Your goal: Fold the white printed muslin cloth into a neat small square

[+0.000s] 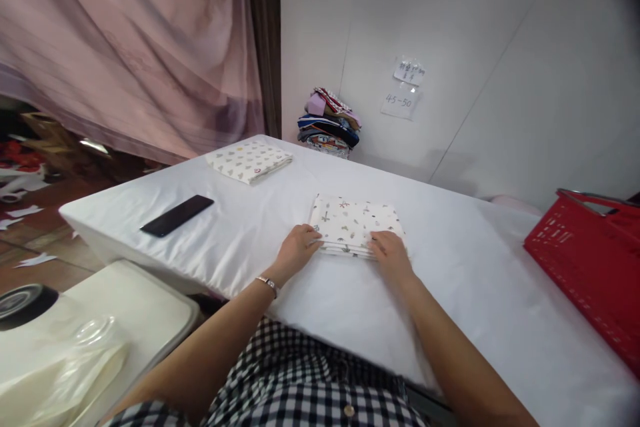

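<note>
A folded white cloth with small printed figures [356,219] lies in the middle of the white table [465,267]. My left hand [296,248] rests at its near left corner, fingers curled round the edge. My right hand [391,251] lies on its near right edge, fingers bent and pressing on the cloth. A thin bracelet sits on my left wrist.
A second folded printed cloth [249,161] lies at the table's far left. A black phone [177,215] is on the left side. A red plastic basket [590,267] stands at the right. A pile of folded clothes [329,121] sits against the wall.
</note>
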A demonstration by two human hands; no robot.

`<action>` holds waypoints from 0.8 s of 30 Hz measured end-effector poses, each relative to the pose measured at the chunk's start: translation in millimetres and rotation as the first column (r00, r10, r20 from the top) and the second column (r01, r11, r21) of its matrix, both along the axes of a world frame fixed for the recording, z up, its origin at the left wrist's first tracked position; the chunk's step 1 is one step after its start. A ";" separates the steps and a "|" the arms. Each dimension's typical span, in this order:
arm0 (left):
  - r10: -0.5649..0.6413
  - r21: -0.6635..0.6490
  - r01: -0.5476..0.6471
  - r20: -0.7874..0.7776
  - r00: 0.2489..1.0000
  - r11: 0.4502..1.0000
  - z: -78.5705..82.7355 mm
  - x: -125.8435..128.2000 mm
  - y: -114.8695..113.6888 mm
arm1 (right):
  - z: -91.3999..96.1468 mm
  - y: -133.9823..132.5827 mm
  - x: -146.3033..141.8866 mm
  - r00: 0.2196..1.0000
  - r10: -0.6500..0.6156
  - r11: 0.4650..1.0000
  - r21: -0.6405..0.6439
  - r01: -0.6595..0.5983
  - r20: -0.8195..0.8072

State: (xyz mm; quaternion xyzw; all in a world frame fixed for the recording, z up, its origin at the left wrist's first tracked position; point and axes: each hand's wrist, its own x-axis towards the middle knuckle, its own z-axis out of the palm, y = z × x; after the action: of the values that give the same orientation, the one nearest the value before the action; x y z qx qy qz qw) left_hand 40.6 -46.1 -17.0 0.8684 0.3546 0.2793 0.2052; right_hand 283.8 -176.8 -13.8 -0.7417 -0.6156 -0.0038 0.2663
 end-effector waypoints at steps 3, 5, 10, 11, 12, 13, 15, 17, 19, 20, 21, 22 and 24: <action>-0.025 -0.016 0.024 -0.035 0.999 1.000 2.9 -0.8 2.3 | -5.9 7.0 -13.4 0.993 0.120 0.992 -0.033 -0.120 0.001; -0.043 -0.035 0.042 -0.044 0.998 0.999 5.5 -1.8 3.0 | -11.2 9.9 -15.4 0.992 0.124 0.992 0.001 -0.124 -0.011; -0.034 -0.102 0.034 0.001 0.999 0.994 8.9 -0.5 3.7 | -20.8 11.5 -12.0 0.992 0.097 0.993 0.077 -0.091 -0.083; -0.025 -0.111 0.027 0.022 0.999 0.993 8.5 0.2 3.6 | -22.4 11.5 -11.3 0.990 0.096 0.991 0.106 -0.086 -0.099; -0.015 -0.110 0.020 0.047 0.999 0.994 7.8 0.7 3.3 | -24.0 11.5 -10.7 0.988 0.103 0.986 0.146 -0.086 -0.113; -0.009 -0.097 0.016 0.074 0.997 0.995 6.7 1.0 2.8 | -25.7 11.4 -10.2 0.986 0.118 0.977 0.191 -0.093 -0.121; -0.019 -0.027 0.022 0.116 0.993 0.999 4.0 0.1 1.0 | -28.7 11.3 -9.4 0.980 0.158 0.956 0.266 -0.122 -0.118; -0.051 0.071 0.043 0.122 0.991 0.997 0.7 -2.2 -0.9 | -30.8 11.0 -8.9 0.978 0.185 0.943 0.297 -0.147 -0.101; -0.074 0.153 0.057 0.105 0.992 0.987 -2.4 -5.1 -2.3 | -31.7 10.7 -8.8 0.977 0.193 0.938 0.311 -0.155 -0.092; -0.075 0.183 0.057 0.098 0.992 0.981 -3.7 -6.4 -2.6 | -31.9 10.5 -8.9 0.977 0.194 0.936 0.317 -0.155 -0.092; -0.072 0.207 0.051 0.093 0.993 0.977 -4.8 -7.5 -2.8 | -31.9 10.4 -9.1 0.976 0.194 0.934 0.322 -0.155 -0.094; -0.069 0.228 0.047 0.087 0.994 0.972 -5.5 -8.3 -3.0 | -31.8 10.3 -9.2 0.976 0.194 0.933 0.326 -0.153 -0.096; -0.064 0.266 0.045 0.064 0.996 0.963 -6.0 -9.4 -3.4 | -31.4 9.9 -9.5 0.976 0.196 0.932 0.328 -0.154 -0.097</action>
State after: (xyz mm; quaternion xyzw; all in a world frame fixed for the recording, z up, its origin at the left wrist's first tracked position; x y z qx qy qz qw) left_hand 31.2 -49.5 -23.0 0.8867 0.2827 0.3496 0.1080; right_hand 274.3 -166.9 -45.2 -0.6297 -0.6522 -0.0320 0.4207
